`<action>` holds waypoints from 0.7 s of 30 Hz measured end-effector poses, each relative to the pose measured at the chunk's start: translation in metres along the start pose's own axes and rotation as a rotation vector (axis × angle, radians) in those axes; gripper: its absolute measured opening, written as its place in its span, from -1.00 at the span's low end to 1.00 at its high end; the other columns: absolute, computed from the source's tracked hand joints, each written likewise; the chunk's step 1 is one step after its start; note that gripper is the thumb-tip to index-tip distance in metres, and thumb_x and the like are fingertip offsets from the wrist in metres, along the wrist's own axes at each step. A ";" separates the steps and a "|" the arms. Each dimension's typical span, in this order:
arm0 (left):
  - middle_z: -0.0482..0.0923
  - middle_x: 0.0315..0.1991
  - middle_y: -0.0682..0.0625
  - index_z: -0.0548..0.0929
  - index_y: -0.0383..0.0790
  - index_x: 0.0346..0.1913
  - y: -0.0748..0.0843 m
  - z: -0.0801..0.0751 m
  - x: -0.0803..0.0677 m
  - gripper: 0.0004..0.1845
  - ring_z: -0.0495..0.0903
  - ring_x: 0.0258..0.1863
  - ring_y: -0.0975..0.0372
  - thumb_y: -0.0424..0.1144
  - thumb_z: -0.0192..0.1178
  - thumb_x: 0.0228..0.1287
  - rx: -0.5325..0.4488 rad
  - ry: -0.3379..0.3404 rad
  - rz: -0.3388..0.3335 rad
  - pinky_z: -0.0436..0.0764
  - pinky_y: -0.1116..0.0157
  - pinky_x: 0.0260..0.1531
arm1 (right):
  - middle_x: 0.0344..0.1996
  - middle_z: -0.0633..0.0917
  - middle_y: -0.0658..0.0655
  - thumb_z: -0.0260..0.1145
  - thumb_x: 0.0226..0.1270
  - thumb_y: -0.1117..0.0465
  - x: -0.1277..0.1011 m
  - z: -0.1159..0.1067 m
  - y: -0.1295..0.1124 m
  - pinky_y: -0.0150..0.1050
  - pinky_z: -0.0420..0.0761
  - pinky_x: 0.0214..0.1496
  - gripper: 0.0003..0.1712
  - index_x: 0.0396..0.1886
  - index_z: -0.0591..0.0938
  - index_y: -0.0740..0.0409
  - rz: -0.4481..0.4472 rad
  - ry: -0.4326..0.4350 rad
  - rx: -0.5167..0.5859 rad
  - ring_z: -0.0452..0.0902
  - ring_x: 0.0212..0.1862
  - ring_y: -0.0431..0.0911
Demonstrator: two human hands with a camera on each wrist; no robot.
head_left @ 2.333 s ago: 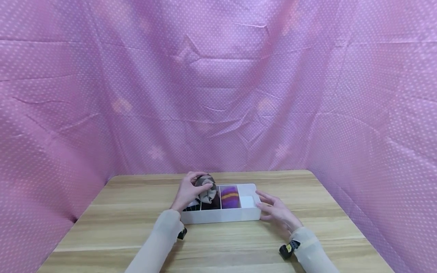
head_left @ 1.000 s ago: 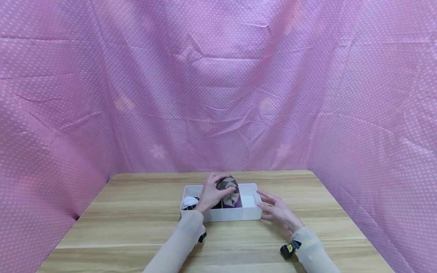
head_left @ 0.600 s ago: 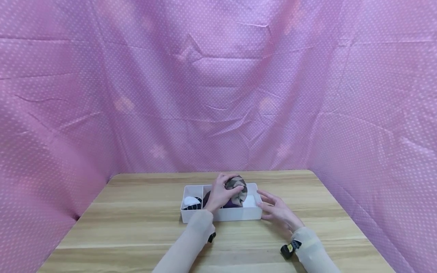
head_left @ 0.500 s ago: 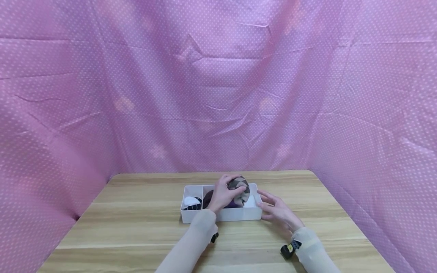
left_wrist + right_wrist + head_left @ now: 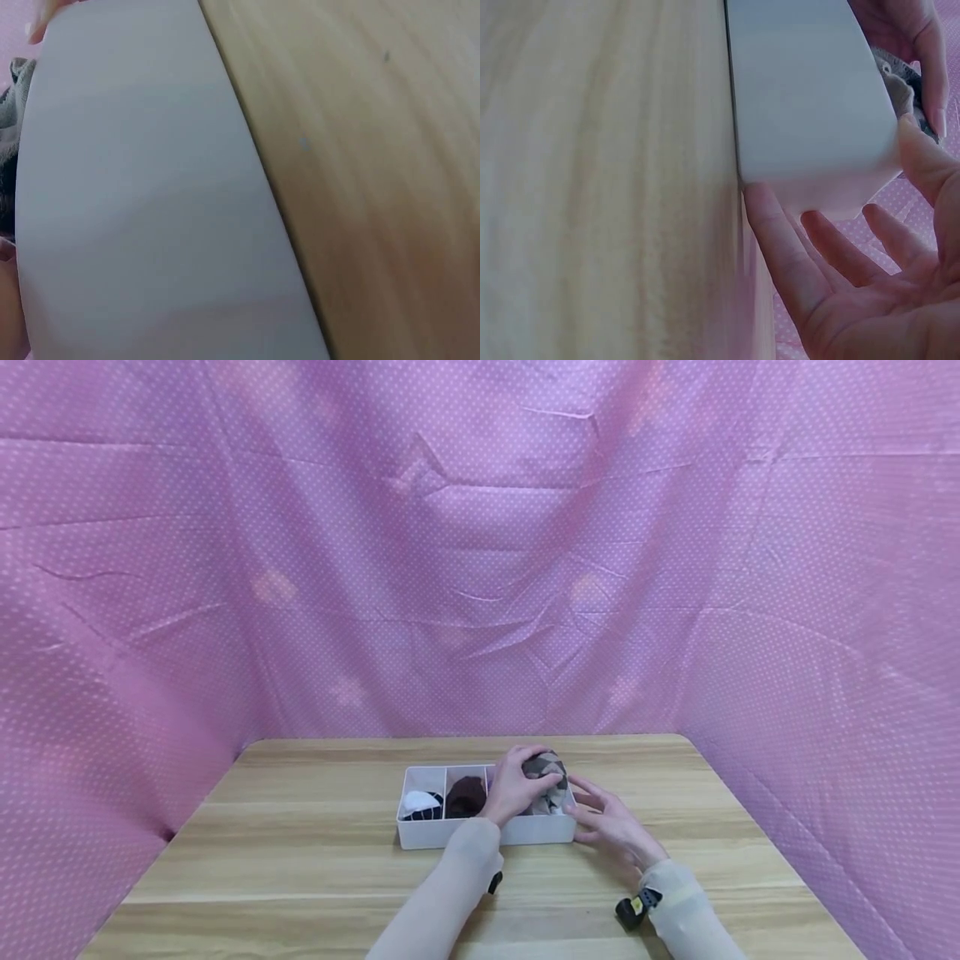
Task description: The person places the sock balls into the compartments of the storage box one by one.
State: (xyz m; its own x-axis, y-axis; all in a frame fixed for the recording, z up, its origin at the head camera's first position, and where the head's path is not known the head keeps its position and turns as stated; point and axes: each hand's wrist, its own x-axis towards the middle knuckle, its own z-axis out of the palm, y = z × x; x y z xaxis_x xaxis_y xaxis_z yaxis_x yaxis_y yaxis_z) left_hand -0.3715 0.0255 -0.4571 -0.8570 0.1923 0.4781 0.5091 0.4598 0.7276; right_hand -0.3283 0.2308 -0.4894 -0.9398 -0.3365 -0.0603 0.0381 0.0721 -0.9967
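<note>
A white divided tray (image 5: 450,837) lies mid-table. My left hand (image 5: 534,782) grips a rolled grey-brown patterned sock (image 5: 550,770) and holds it down at the tray's rightmost compartment. A sliver of that sock (image 5: 896,88) shows over the tray wall (image 5: 802,97) in the right wrist view. My right hand (image 5: 594,812) rests with straight fingers (image 5: 780,247) against the tray's right end. A white-and-black sock roll (image 5: 420,804) fills the leftmost compartment and a dark brown roll (image 5: 467,795) the one beside it. My left hand hides the third compartment.
The wooden table (image 5: 300,877) is ringed by a pink dotted cloth backdrop (image 5: 480,568) at the back and both sides. The left wrist view shows only the tray's white wall (image 5: 150,210) and table wood (image 5: 375,150).
My left hand has carried the rolled patterned sock rightward across the tray, from its left part to the rightmost compartment, and lowered it. The right hand has stayed at the tray's end.
</note>
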 end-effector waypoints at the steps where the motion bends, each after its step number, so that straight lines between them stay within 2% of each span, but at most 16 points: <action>1: 0.63 -0.03 0.05 0.69 0.02 0.08 0.000 0.001 0.000 -0.51 0.57 -0.06 0.23 0.00 0.47 0.05 -0.010 -0.004 0.000 0.51 0.23 -0.02 | 0.46 0.10 0.50 0.27 0.41 0.14 0.000 0.000 0.000 0.04 0.61 0.13 -0.13 0.57 0.04 0.06 0.000 0.001 -0.003 0.45 0.24 0.15; 11: 0.64 0.02 0.02 0.68 -0.07 0.08 0.003 0.006 -0.001 -0.52 0.58 0.00 0.20 -0.10 0.48 0.06 -0.017 -0.024 0.023 0.52 0.22 0.06 | 0.45 0.15 0.50 0.30 0.39 0.11 0.001 0.000 0.001 0.07 0.62 0.10 -0.13 0.56 0.07 0.08 0.000 0.016 -0.012 0.40 0.28 0.21; 16: 0.63 0.05 0.03 0.67 -0.08 0.11 0.004 0.006 -0.001 -0.51 0.58 0.03 0.21 -0.09 0.47 0.08 -0.007 -0.054 0.008 0.51 0.24 0.07 | 0.47 0.12 0.48 0.29 0.40 0.11 0.000 0.000 0.001 0.08 0.60 0.14 -0.11 0.57 0.05 0.09 0.007 0.007 -0.013 0.32 0.34 0.28; 21: 0.65 0.04 0.00 0.67 -0.11 0.11 0.004 0.004 -0.001 -0.50 0.60 0.01 0.18 -0.06 0.46 0.08 0.009 -0.078 0.004 0.54 0.24 0.04 | 0.47 0.08 0.51 0.26 0.42 0.13 0.001 0.001 0.000 0.09 0.59 0.14 -0.13 0.57 0.02 0.11 0.002 -0.004 -0.013 0.35 0.33 0.28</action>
State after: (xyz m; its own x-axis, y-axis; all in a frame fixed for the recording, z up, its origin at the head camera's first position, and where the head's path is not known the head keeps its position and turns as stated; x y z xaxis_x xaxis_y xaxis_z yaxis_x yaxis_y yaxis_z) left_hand -0.3692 0.0301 -0.4566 -0.8587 0.2609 0.4411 0.5122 0.4663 0.7212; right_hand -0.3291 0.2299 -0.4891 -0.9382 -0.3405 -0.0628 0.0358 0.0852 -0.9957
